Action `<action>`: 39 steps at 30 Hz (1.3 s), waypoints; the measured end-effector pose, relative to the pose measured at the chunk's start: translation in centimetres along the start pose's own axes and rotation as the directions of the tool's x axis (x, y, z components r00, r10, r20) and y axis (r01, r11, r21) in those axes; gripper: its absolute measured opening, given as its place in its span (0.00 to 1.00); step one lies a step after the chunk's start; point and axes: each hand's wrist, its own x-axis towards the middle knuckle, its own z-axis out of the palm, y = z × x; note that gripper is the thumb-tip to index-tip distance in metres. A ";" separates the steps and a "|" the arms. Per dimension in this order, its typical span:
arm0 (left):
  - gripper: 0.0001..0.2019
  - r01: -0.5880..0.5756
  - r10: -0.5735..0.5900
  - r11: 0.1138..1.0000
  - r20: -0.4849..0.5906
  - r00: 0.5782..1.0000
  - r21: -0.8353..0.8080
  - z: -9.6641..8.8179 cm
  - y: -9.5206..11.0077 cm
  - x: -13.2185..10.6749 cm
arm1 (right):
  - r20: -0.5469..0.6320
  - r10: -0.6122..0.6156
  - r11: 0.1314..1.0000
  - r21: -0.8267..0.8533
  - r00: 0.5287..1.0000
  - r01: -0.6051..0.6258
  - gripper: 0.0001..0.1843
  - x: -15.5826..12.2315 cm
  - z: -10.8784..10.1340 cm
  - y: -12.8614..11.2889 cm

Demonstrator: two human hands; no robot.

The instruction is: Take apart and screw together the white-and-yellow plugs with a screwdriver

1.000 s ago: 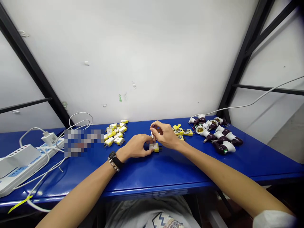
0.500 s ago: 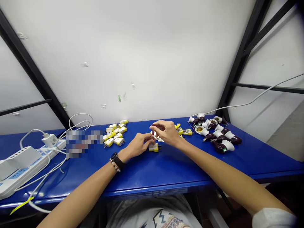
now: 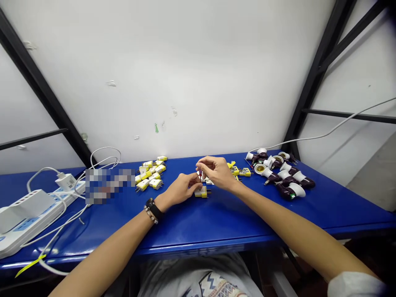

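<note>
A small screwdriver point(image 3: 200, 172) with a purple-red handle stands upright in my right hand point(image 3: 216, 172), its handle pinched between thumb and fingertips. Beneath it lies a yellow-and-white plug point(image 3: 201, 192) with its metal prongs pointing right. My left hand point(image 3: 182, 187) is closed at the plug's left and upper side, its fingertips close to the screwdriver's shaft. Those fingers partly cover the plug, and the screwdriver's tip is hard to see. Just behind my hands are a few small white parts point(image 3: 208, 181), partly hidden by my right hand.
Several similar plugs point(image 3: 151, 175) are heaped left of my hands. Opened yellow plug halves point(image 3: 245, 172) lie to the right. Farther right are dark-purple and white lamp holders point(image 3: 286, 177). A white power strip point(image 3: 34, 222) with cables occupies the blue table's point(image 3: 185, 231) left end.
My left fingertips have shifted slightly around the screwdriver's shaft, and my right fingers have turned a little on the handle. The plug stays in place; the view has shifted slightly.
</note>
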 end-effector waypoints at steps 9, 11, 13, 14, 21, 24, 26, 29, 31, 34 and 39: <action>0.11 0.009 -0.018 0.985 -0.052 0.998 -0.173 0.3 0.1 0.1 | 0.179 0.068 0.989 0.118 0.981 -0.090 0.18 0.1 -0.2 -0.3; 0.12 0.015 -0.025 0.984 -0.058 0.998 -0.179 0.5 -0.1 0.1 | 0.124 0.075 0.991 0.105 0.990 -0.088 0.17 0.1 0.0 -0.1; 0.12 0.028 -0.041 0.986 -0.069 0.997 -0.167 0.6 -0.3 0.2 | 0.057 0.075 0.994 0.070 0.996 -0.079 0.16 0.0 0.2 0.0; 0.12 0.043 -0.055 0.986 -0.074 0.996 -0.161 0.7 -0.3 0.2 | 0.033 0.070 0.996 0.050 0.997 -0.071 0.14 -0.1 0.3 0.0; 0.11 0.013 -0.025 0.979 -0.056 0.998 -0.205 0.7 0.0 0.1 | 0.164 0.089 0.992 0.076 0.982 -0.102 0.19 -0.4 0.3 -0.8; 0.12 0.022 -0.034 0.976 -0.053 0.998 -0.217 0.8 -0.2 0.2 | 0.155 0.080 0.996 0.032 0.985 -0.086 0.21 -0.4 0.3 -0.6; 0.12 0.034 -0.056 0.976 -0.094 0.994 -0.217 0.8 -0.3 0.3 | 0.107 0.051 0.999 -0.009 0.993 -0.050 0.20 -0.4 0.4 -0.3; 0.13 0.015 -0.043 0.983 -0.148 0.988 -0.184 0.6 -0.2 0.4 | 0.077 0.036 0.999 -0.031 0.996 -0.034 0.15 -0.4 0.4 0.1; 0.12 -0.010 -0.010 0.984 -0.111 0.994 -0.178 0.2 0.1 0.4 | 0.105 0.050 0.999 -0.015 0.993 -0.049 0.14 -0.4 0.4 0.1; 0.11 -0.019 0.012 0.985 -0.041 0.999 -0.170 -0.2 0.3 0.3 | 0.170 0.068 0.997 0.027 0.983 -0.073 0.16 -0.4 0.2 -0.1; 0.10 -0.038 0.025 0.995 -0.128 0.991 -0.097 0.1 0.0 0.4 | 0.104 0.053 0.999 -0.016 0.993 -0.052 0.17 -0.4 0.2 -0.2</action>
